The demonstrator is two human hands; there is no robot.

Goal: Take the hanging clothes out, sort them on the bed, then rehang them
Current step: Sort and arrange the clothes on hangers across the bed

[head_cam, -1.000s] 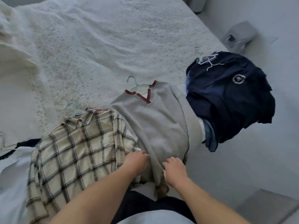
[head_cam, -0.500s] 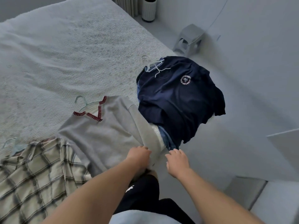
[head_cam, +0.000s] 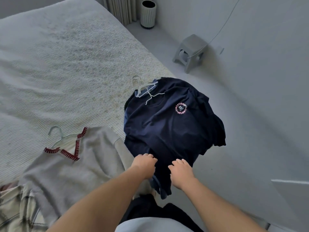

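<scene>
Sorting on the bed (head_cam: pixel 63 67) looks to be the step in hand, with rehanging not yet begun. Both hands are at the near hem of the navy tee (head_cam: pixel 168 128), which tops a pile of dark clothes at the bed's right edge, its right side hanging over toward the floor. The left hand (head_cam: pixel 145 165) has its fingers curled into the fabric, grasping the hem; the right hand (head_cam: pixel 181 171) also rests there with fingers bent onto the cloth — whether it truly grips cannot be told.

White hangers (head_cam: pixel 143 88) poke out at the pile's far end, so the garments are still on them. To the left lies the grey sweater (head_cam: pixel 73 173) on its own hanger, and the plaid shirt (head_cam: pixel 15 208) sits at the near-left corner.

The next move probably calls for peeling the tee off the stack without dragging the layers beneath over the edge — the hangers could tangle.

As for containers, a ribbed bin (head_cam: pixel 148 13) stands on the floor at the far side; its contents are not visible. A grey stool (head_cam: pixel 192 51) stands to its right.
</scene>
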